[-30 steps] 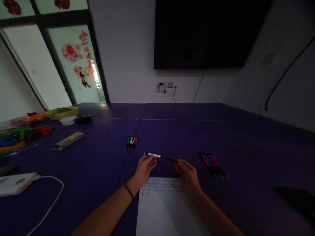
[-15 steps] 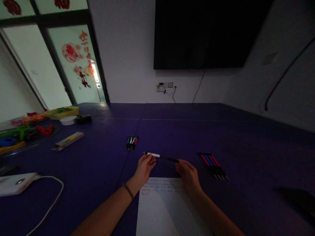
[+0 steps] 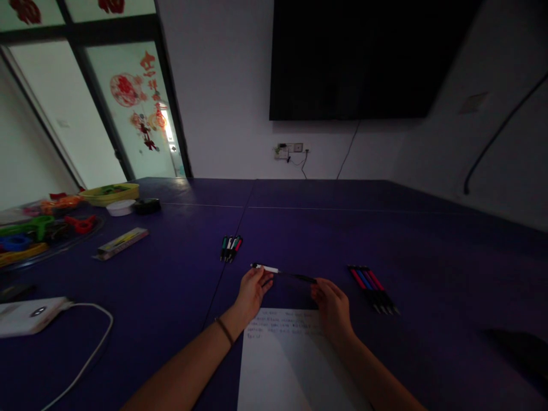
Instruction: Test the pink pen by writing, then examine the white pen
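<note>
My left hand [image 3: 253, 287] pinches the white pen barrel [image 3: 270, 269], whose dark end points left. Between my hands runs a thin dark refill [image 3: 286, 274] from the barrel's right end into a black pen grip section [image 3: 305, 278]. My right hand [image 3: 330, 299] has its fingertips closed on that black section. Below both hands lies a white sheet of paper [image 3: 282, 365] with handwritten lines at its top; my right forearm covers part of it. Beyond my left hand is a small group of pens [image 3: 231, 248]. To the right, several pink, blue and purple pens [image 3: 372, 288] lie side by side.
At the left are a white power bank [image 3: 32, 315] with a cable [image 3: 103, 342], a long narrow box [image 3: 122, 244], a tray of coloured plastic pieces [image 3: 43, 234], a yellow basket [image 3: 109, 197] and a black roll [image 3: 146, 206]. A dark object [image 3: 518, 354] lies at the right.
My right hand has shifted slightly right with the black grip section, so more space lies between it and the white barrel. My left hand has hardly moved. The view has shifted slightly.
</note>
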A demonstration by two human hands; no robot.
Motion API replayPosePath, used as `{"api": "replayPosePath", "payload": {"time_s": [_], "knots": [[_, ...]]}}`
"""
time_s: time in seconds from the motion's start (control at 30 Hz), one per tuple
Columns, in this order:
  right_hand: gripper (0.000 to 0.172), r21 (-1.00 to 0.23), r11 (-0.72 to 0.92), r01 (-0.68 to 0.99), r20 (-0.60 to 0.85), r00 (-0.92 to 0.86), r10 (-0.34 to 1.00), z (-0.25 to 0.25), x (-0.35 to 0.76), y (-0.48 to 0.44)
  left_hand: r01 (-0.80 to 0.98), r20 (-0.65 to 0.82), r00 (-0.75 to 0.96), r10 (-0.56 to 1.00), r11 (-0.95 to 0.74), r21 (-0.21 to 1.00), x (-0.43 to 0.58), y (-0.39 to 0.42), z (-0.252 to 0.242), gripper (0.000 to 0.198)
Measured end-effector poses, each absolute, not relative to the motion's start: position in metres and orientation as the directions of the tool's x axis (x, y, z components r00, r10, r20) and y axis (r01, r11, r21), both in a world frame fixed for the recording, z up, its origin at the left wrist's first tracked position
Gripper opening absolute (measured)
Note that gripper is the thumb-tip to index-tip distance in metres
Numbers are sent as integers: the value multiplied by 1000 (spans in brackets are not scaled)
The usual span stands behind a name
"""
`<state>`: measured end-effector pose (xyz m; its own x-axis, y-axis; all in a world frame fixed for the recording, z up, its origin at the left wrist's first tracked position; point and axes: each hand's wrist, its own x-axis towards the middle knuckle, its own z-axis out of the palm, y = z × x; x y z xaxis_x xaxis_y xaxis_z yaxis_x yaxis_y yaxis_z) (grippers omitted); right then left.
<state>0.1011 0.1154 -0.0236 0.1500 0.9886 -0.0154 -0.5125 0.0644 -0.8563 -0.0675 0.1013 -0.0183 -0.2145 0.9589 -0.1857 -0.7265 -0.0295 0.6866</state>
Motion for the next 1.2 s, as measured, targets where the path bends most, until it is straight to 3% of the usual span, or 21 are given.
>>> {"api": "replayPosePath", "payload": {"time_s": [0.6, 0.93, 1.1, 1.2], "knots": [[21, -884, 86, -460, -54, 282, 958, -21, 104, 117, -739, -206, -236, 950, -38, 673, -68, 102, -20, 19], [14, -924, 116, -365, -43, 400, 915, -22, 106, 120, -708, -202, -238, 950, -27, 706, -68, 105, -22, 16], [12, -909, 144, -390, -40, 426, 904, -19, 105, 121, -636, -167, -249, 954, -31, 771, -68, 106, -28, 20], [12, -894, 161, -418, -44, 441, 897, -9, 106, 123, -380, -82, -245, 966, -18, 925, -67, 110, -32, 18]]}}
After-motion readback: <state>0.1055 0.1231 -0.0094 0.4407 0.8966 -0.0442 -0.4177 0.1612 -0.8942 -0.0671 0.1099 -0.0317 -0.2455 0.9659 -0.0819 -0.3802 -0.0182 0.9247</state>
